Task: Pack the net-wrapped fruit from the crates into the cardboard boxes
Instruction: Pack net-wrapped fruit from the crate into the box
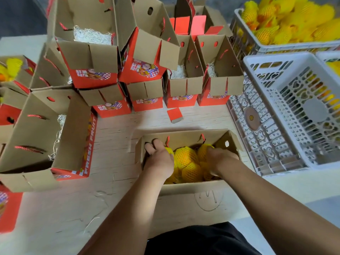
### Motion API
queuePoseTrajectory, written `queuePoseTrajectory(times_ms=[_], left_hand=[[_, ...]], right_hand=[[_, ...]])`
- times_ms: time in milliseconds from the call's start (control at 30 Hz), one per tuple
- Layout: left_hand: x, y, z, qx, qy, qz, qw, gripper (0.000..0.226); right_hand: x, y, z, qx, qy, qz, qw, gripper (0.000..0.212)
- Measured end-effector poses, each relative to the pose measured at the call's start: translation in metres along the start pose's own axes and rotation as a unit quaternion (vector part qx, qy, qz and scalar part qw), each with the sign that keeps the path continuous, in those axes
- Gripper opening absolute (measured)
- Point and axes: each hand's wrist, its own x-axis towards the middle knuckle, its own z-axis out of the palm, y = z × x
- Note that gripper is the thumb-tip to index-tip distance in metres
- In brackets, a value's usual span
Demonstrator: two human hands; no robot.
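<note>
An open cardboard box (185, 188) stands in front of me, holding several fruits in yellow foam net (185, 156). Both my hands are inside it. My left hand (159, 159) lies at the box's left end, its fingers curled over a netted fruit against the wall. At the right end my right hand (219, 159) grips another netted fruit (205, 149). A white crate (244, 43) at the back right is heaped with more netted fruit (287, 21).
Many open red-and-brown boxes (145, 70) with paper shred are stacked behind and to the left; a large one (47, 137) stands at the left. White plastic crates (294, 111) sit to the right. A small red card (174, 115) lies on the table.
</note>
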Motion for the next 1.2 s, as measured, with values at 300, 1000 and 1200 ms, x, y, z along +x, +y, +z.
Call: queuePoseTrajectory(times_ms=[300,1000,1200], left_hand=[[-0.033,-0.006,-0.023,-0.054,0.043,0.079,0.994,0.044],[-0.056,0.247,0.057,-0.066,-0.035,0.342,0.937,0.030],[-0.046,0.441,0.168,-0.127,-0.068,0.410,0.901,0.029]], right_hand=[[0.002,-0.078,0.024,0.236,-0.082,-0.197,0.948,0.014],[-0.005,0.204,-0.041,0.559,0.308,-0.179,0.749,0.024],[0.034,0.402,-0.051,0.581,0.401,-0.119,0.698,0.020]])
